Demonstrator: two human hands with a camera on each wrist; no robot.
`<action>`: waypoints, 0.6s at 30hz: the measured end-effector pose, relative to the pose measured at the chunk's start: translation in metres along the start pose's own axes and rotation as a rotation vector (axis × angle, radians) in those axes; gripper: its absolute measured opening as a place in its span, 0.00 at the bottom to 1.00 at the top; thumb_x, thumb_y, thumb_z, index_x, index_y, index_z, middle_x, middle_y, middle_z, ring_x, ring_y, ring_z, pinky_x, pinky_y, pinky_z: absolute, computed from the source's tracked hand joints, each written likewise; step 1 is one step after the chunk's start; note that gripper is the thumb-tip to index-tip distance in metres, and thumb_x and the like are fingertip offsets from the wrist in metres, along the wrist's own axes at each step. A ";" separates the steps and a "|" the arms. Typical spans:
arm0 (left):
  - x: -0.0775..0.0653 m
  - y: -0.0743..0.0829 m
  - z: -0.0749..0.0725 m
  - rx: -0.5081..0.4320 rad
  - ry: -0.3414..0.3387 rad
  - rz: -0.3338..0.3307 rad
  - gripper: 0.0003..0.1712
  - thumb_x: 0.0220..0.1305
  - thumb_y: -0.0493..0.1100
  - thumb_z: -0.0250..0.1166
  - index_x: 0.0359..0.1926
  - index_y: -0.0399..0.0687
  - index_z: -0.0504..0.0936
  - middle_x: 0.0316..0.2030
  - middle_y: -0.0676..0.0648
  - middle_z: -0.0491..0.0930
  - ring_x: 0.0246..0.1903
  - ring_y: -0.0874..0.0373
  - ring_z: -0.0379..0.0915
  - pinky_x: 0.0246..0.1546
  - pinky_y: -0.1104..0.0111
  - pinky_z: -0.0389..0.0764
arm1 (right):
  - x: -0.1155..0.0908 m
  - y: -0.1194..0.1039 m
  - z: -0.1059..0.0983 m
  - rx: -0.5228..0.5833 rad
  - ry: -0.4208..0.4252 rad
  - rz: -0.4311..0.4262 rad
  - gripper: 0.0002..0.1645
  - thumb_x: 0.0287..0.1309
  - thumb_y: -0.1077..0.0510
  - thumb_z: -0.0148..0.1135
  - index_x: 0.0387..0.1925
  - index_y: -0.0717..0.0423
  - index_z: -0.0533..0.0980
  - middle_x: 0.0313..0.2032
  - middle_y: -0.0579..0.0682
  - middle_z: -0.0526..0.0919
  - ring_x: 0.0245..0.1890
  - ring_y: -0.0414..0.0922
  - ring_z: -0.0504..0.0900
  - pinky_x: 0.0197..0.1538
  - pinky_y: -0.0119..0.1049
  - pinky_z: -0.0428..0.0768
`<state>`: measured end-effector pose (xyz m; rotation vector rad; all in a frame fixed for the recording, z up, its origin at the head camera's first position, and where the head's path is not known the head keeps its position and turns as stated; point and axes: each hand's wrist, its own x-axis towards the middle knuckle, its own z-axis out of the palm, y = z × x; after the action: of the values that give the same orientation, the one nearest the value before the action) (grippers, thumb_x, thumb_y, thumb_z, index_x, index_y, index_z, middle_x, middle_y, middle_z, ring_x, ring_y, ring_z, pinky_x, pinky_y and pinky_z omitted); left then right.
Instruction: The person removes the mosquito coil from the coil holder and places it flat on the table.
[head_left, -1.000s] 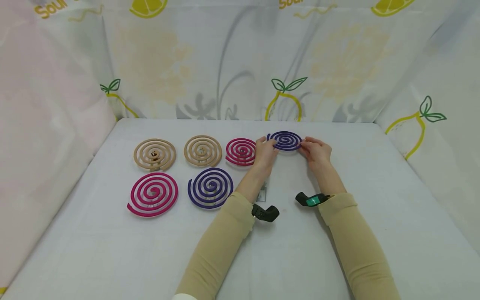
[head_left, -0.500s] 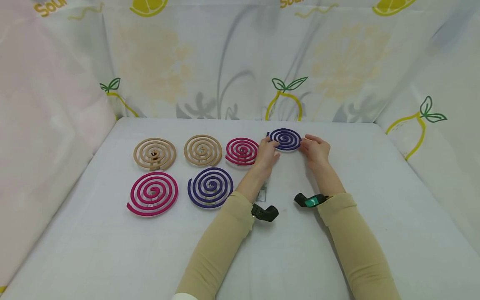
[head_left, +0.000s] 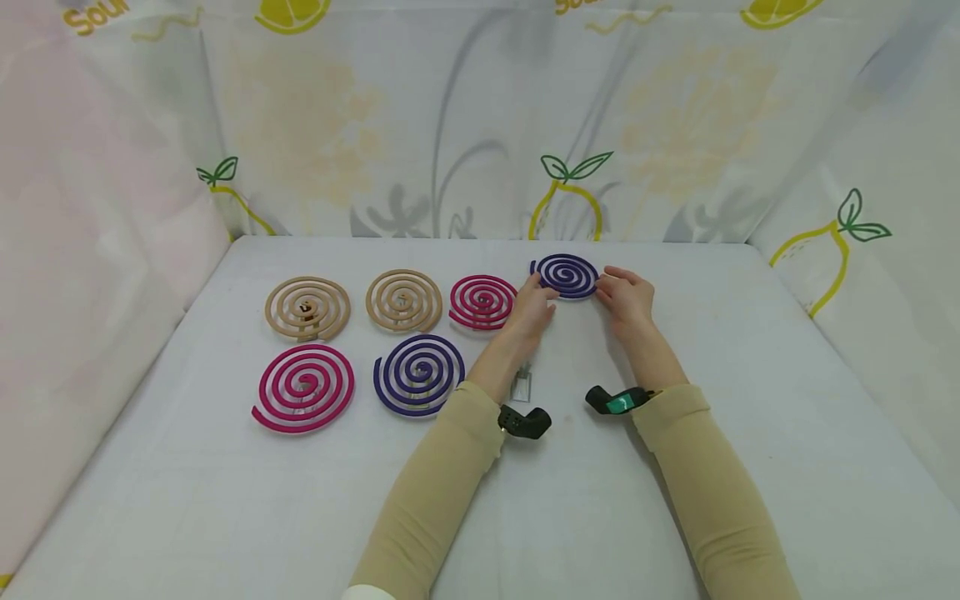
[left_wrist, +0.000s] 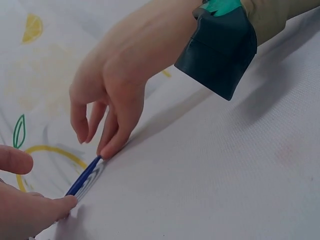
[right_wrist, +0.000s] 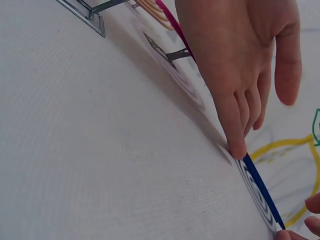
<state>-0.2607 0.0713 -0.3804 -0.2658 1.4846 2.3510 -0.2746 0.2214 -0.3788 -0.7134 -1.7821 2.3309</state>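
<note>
A dark purple mosquito coil (head_left: 558, 271) lies near the back of the white table, between both hands. My left hand (head_left: 528, 310) is at its left edge, its fingers fairly straight; in the right wrist view that hand's fingertip (right_wrist: 237, 149) touches the coil's end. My right hand (head_left: 628, 304) is at the right edge, and in the left wrist view its thumb and a finger (left_wrist: 114, 145) pinch the rim of the coil (left_wrist: 82, 177). Whether a stand sits under this coil is hidden. A bare metal stand (head_left: 521, 386) lies beside my left forearm.
To the left, other coils sit on small metal stands: two beige coils (head_left: 307, 308), a small magenta coil (head_left: 483, 302), a larger magenta coil (head_left: 306, 388) and a second purple coil (head_left: 420, 375). Behind the table (head_left: 570, 517) hangs a lemon-print cloth (head_left: 315, 125).
The purple coil has shifted slightly away from me, both hands following. My left thumb has come off the coil's top and now points below its near edge. The other coils stay put.
</note>
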 end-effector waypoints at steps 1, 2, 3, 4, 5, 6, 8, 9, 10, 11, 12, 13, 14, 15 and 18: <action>0.000 0.000 0.000 0.007 0.002 0.004 0.42 0.65 0.26 0.49 0.79 0.43 0.49 0.80 0.45 0.42 0.78 0.53 0.38 0.76 0.61 0.58 | 0.000 0.000 0.000 0.001 -0.001 0.001 0.29 0.58 0.74 0.54 0.63 0.70 0.70 0.45 0.52 0.75 0.33 0.37 0.79 0.46 0.23 0.82; 0.000 -0.001 0.000 0.010 0.002 0.007 0.42 0.65 0.26 0.49 0.79 0.43 0.49 0.80 0.44 0.43 0.78 0.53 0.38 0.76 0.61 0.57 | 0.000 0.000 0.000 -0.001 0.000 0.001 0.29 0.58 0.74 0.54 0.63 0.70 0.70 0.45 0.52 0.76 0.33 0.36 0.79 0.46 0.24 0.82; 0.001 -0.001 0.000 0.013 0.001 0.011 0.42 0.65 0.26 0.49 0.79 0.43 0.48 0.79 0.43 0.43 0.78 0.53 0.38 0.76 0.61 0.57 | -0.001 0.000 0.001 0.000 0.002 0.003 0.30 0.57 0.74 0.54 0.63 0.70 0.70 0.45 0.51 0.76 0.33 0.36 0.79 0.46 0.24 0.82; 0.001 -0.001 0.000 0.020 0.000 0.014 0.42 0.65 0.26 0.49 0.79 0.43 0.48 0.79 0.43 0.43 0.78 0.53 0.38 0.76 0.61 0.56 | -0.001 0.000 0.001 -0.002 0.004 0.004 0.30 0.57 0.74 0.55 0.63 0.70 0.70 0.45 0.51 0.76 0.34 0.36 0.80 0.45 0.23 0.82; 0.001 -0.002 0.000 0.033 -0.001 0.019 0.43 0.65 0.26 0.49 0.79 0.43 0.48 0.79 0.43 0.43 0.78 0.53 0.39 0.76 0.61 0.56 | -0.001 0.000 0.001 -0.001 0.004 0.007 0.30 0.57 0.74 0.54 0.63 0.70 0.71 0.44 0.50 0.75 0.34 0.36 0.79 0.44 0.23 0.82; 0.001 -0.002 0.000 0.054 -0.003 0.026 0.42 0.65 0.27 0.49 0.79 0.43 0.48 0.79 0.42 0.43 0.78 0.52 0.39 0.76 0.61 0.56 | -0.002 -0.001 0.001 0.000 0.004 0.010 0.30 0.57 0.74 0.54 0.63 0.69 0.71 0.44 0.50 0.75 0.35 0.37 0.79 0.43 0.22 0.82; 0.001 -0.003 -0.001 0.092 -0.007 0.036 0.42 0.66 0.28 0.50 0.79 0.43 0.48 0.79 0.42 0.44 0.78 0.53 0.41 0.76 0.60 0.56 | -0.002 -0.001 0.002 -0.009 0.006 0.015 0.29 0.58 0.74 0.54 0.63 0.69 0.71 0.44 0.49 0.75 0.35 0.37 0.79 0.41 0.21 0.82; 0.001 -0.003 -0.001 0.114 -0.007 0.043 0.42 0.66 0.29 0.50 0.79 0.44 0.48 0.79 0.42 0.45 0.78 0.53 0.41 0.76 0.60 0.56 | -0.002 -0.001 0.002 -0.011 0.006 0.018 0.29 0.58 0.74 0.54 0.63 0.68 0.71 0.44 0.49 0.75 0.36 0.37 0.79 0.41 0.21 0.82; 0.001 -0.003 -0.001 0.134 -0.008 0.050 0.42 0.66 0.29 0.51 0.79 0.44 0.48 0.79 0.42 0.45 0.78 0.53 0.42 0.76 0.60 0.56 | -0.002 -0.001 0.002 -0.016 0.004 0.022 0.29 0.59 0.73 0.54 0.64 0.68 0.71 0.44 0.49 0.75 0.36 0.37 0.79 0.43 0.21 0.82; 0.001 -0.004 -0.001 0.148 -0.010 0.055 0.42 0.67 0.30 0.51 0.79 0.44 0.48 0.79 0.42 0.45 0.77 0.53 0.43 0.76 0.61 0.56 | -0.003 -0.001 0.002 -0.017 0.003 0.025 0.30 0.58 0.73 0.55 0.64 0.68 0.70 0.44 0.49 0.75 0.36 0.37 0.79 0.45 0.22 0.82; 0.001 -0.004 -0.001 0.156 -0.011 0.060 0.42 0.67 0.30 0.51 0.79 0.44 0.48 0.79 0.42 0.45 0.77 0.53 0.43 0.76 0.61 0.56 | -0.003 -0.001 0.002 -0.019 0.002 0.027 0.30 0.58 0.73 0.55 0.64 0.67 0.70 0.44 0.49 0.75 0.36 0.37 0.78 0.47 0.23 0.82; 0.001 -0.004 -0.001 0.157 -0.014 0.062 0.42 0.67 0.30 0.51 0.79 0.44 0.47 0.79 0.42 0.45 0.77 0.53 0.42 0.76 0.61 0.55 | -0.003 -0.001 0.002 -0.022 0.001 0.028 0.30 0.59 0.73 0.55 0.64 0.67 0.71 0.44 0.49 0.75 0.36 0.37 0.78 0.49 0.24 0.82; 0.001 -0.004 -0.001 0.158 -0.016 0.065 0.42 0.67 0.30 0.51 0.79 0.43 0.47 0.79 0.42 0.44 0.77 0.53 0.42 0.76 0.61 0.55 | -0.003 -0.001 0.002 -0.023 -0.001 0.028 0.30 0.59 0.73 0.55 0.64 0.67 0.71 0.44 0.49 0.75 0.36 0.37 0.78 0.51 0.25 0.81; 0.001 -0.004 -0.001 0.160 -0.019 0.066 0.42 0.67 0.30 0.51 0.79 0.43 0.47 0.79 0.42 0.44 0.77 0.53 0.42 0.77 0.61 0.55 | -0.002 -0.001 0.002 -0.024 -0.001 0.029 0.30 0.59 0.72 0.56 0.65 0.67 0.71 0.45 0.49 0.75 0.36 0.37 0.77 0.53 0.26 0.81; 0.001 -0.003 -0.002 0.171 -0.036 0.066 0.41 0.68 0.30 0.50 0.79 0.43 0.47 0.79 0.42 0.45 0.77 0.52 0.43 0.77 0.61 0.53 | -0.002 0.000 0.003 -0.030 0.000 0.027 0.29 0.60 0.72 0.55 0.65 0.66 0.71 0.48 0.50 0.75 0.37 0.37 0.77 0.56 0.27 0.80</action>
<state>-0.2601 0.0707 -0.3842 -0.1323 1.6879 2.2484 -0.2742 0.2180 -0.3772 -0.7464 -1.8220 2.3251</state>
